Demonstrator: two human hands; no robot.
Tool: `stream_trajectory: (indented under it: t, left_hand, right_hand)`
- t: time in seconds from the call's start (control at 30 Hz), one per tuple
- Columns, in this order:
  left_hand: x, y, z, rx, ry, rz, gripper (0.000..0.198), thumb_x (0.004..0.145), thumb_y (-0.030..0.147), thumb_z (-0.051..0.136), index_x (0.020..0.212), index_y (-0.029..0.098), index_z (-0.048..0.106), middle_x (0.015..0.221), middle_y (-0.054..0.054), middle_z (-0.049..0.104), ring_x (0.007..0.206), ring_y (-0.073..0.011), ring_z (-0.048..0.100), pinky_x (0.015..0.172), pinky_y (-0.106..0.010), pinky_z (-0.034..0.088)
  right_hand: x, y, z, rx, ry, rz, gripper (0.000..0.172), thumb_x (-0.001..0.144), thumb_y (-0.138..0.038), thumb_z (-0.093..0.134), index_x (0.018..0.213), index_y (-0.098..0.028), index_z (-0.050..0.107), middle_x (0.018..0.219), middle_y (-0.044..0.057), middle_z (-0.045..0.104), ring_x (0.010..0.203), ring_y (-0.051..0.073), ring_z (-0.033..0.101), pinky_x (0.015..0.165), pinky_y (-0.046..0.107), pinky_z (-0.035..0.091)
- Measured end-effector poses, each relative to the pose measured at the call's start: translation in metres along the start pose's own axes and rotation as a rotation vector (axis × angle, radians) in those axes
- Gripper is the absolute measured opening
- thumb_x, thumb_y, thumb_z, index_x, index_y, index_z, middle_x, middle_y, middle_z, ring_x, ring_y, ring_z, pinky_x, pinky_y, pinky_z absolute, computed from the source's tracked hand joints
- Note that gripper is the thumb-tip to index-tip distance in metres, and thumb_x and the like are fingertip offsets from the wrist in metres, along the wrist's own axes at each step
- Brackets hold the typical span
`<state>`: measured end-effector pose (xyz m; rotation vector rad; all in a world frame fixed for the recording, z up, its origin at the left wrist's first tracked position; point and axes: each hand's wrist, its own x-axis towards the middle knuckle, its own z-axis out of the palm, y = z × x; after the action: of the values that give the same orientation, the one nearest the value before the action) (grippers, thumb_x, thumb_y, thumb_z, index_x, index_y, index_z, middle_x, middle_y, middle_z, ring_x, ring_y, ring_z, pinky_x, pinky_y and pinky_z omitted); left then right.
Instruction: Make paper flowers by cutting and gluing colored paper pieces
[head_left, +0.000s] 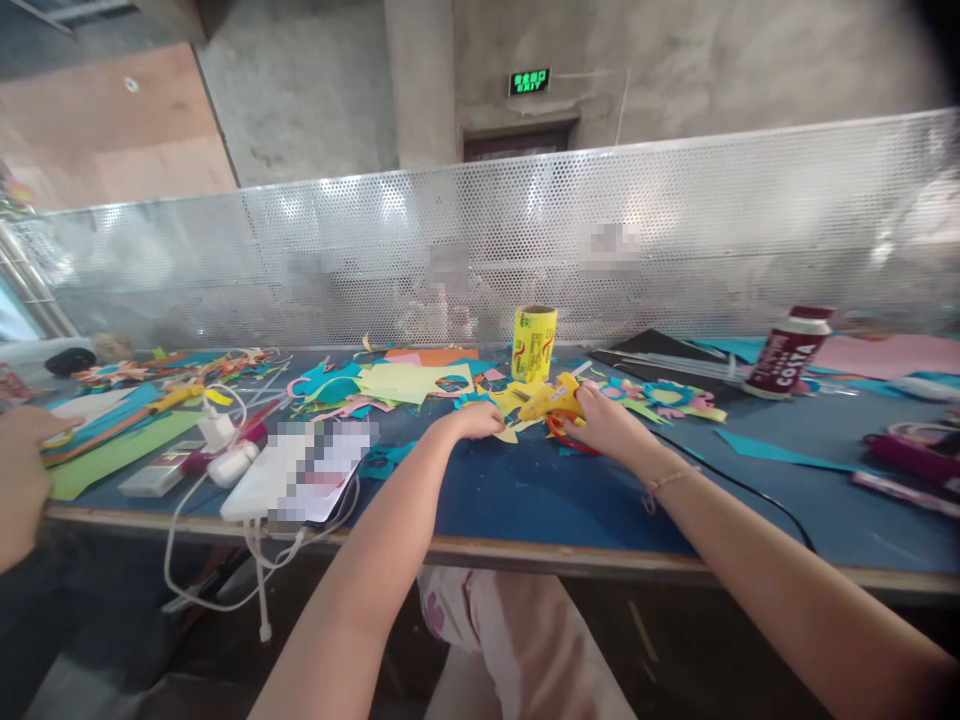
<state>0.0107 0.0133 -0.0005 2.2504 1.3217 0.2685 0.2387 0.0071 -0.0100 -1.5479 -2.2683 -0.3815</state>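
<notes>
My right hand [600, 425] is wrapped round a yellow glue gun [551, 398], whose nozzle points left toward yellow paper pieces [517, 395]. A red-orange loop [566, 435] shows just under the gun. To the left of the nozzle, my left hand [482, 421] has its fingers pressed together at the edge of the yellow paper; what they pinch is too small to make out. Behind both hands a yellow roll [534, 345] stands upright. Cut paper scraps [412, 382] in yellow, teal and pink lie behind my left hand.
A blue table [525, 510] has a tilted COSTA bottle [789, 352] at right, beside coloured sheets. A white power strip [255, 490] with cables sits at the left front edge. Another person's hand [22, 450] is at far left. A perforated metal screen [360, 260] stands behind.
</notes>
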Motion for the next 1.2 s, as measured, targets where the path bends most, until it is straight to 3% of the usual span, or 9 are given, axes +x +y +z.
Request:
stream_trajectory:
  t: [0.5, 1.2]
  left_hand:
    - [-0.0020, 0.0007, -0.0013, -0.092, 0.009, 0.000, 0.022, 0.068, 0.021, 0.046, 0.050, 0.018, 0.035, 0.043, 0.003, 0.031, 0.043, -0.0098, 0.031, 0.047, -0.025, 0.023]
    - [-0.0020, 0.0000, -0.0032, -0.044, 0.019, -0.010, 0.020, 0.070, 0.021, 0.043, 0.051, 0.017, 0.035, 0.043, 0.003, 0.033, 0.041, -0.0090, 0.032, 0.047, -0.025, 0.022]
  right_hand:
    - [-0.0011, 0.0017, -0.0025, -0.003, -0.001, 0.011, 0.028, 0.075, -0.035, 0.048, 0.092, -0.013, 0.048, 0.096, 0.013, 0.055, 0.084, 0.022, 0.056, 0.068, 0.029, 0.040]
    - [-0.0013, 0.0015, -0.0050, -0.010, -0.009, 0.011, 0.026, 0.077, -0.035, 0.048, 0.092, -0.013, 0.047, 0.098, 0.013, 0.055, 0.085, 0.022, 0.056, 0.067, 0.028, 0.040]
